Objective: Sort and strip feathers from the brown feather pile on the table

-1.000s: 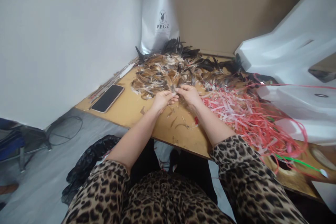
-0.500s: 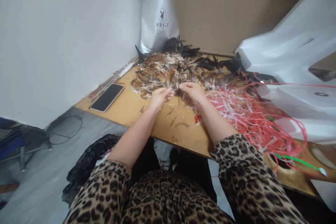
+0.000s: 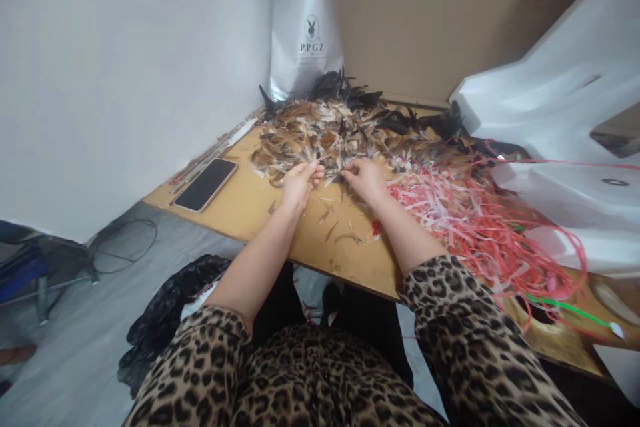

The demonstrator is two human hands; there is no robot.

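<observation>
A heap of brown, white and black feathers (image 3: 325, 130) covers the far part of a wooden table (image 3: 250, 203). My left hand (image 3: 300, 183) rests at the heap's near edge, fingers curled and pinching feathers. My right hand (image 3: 365, 179) is a short way to its right, also curled, its fingertips gripping feathers at the pile's edge. A few loose feathers (image 3: 337, 230) lie on the bare wood just in front of both hands. Both forearms come from leopard-print sleeves.
A black phone (image 3: 206, 185) lies on the table's left end. A tangle of pink and red strips (image 3: 470, 220) spreads to the right. A white PPGZ bag (image 3: 306, 33) stands in the back corner. White foam shapes (image 3: 565, 120) sit on the right. A black bag (image 3: 165, 313) lies on the floor.
Both hands have moved slightly forward into the feather heap and a little apart; one second ago they were close together holding feathers between them.
</observation>
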